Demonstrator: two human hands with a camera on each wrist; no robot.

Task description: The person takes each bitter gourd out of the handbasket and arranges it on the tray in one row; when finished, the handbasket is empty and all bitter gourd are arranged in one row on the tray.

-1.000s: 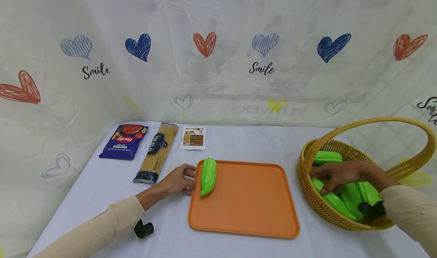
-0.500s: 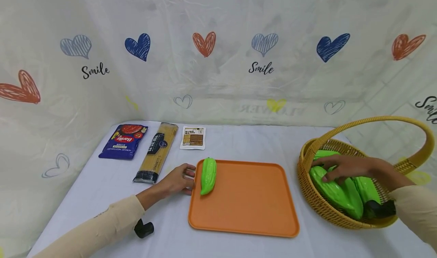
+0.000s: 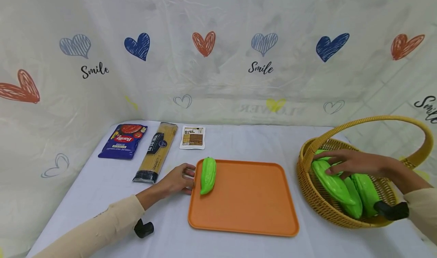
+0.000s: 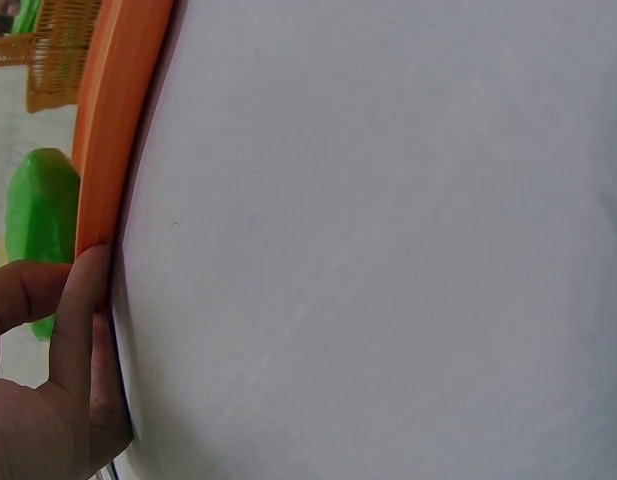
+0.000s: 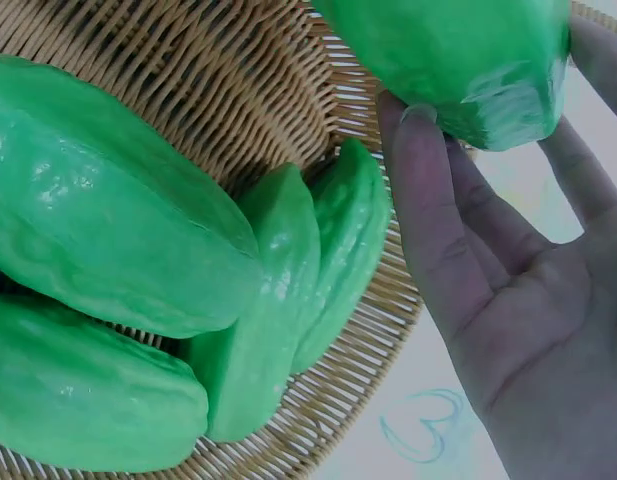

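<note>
In the head view my right hand [image 3: 358, 163] holds a bright green bitter melon [image 3: 332, 184] over the wicker basket [image 3: 308, 197]. The right wrist view shows thumb and fingers around the end of that held bitter melon [image 5: 468, 60], raised above several others [image 5: 108, 200] in the basket. My left hand [image 3: 177, 179] grips the left rim of the orange tray [image 3: 252, 201], its fingertips bent at the edge in the left wrist view. One bitter melon [image 3: 208, 176] lies lengthwise on the tray, along its left side.
Behind the left hand lie a blue sauce pouch [image 3: 123, 141], a spaghetti pack [image 3: 156, 153] and a small white packet [image 3: 192, 137]. The basket's tall handle [image 3: 385, 118] arches over the right side. A curtain with printed hearts [image 3: 218, 79] hangs behind the table.
My right hand has taken hold of a bitter melon and lifted it a little from the others in the basket. The left hand and the tray stay in place.
</note>
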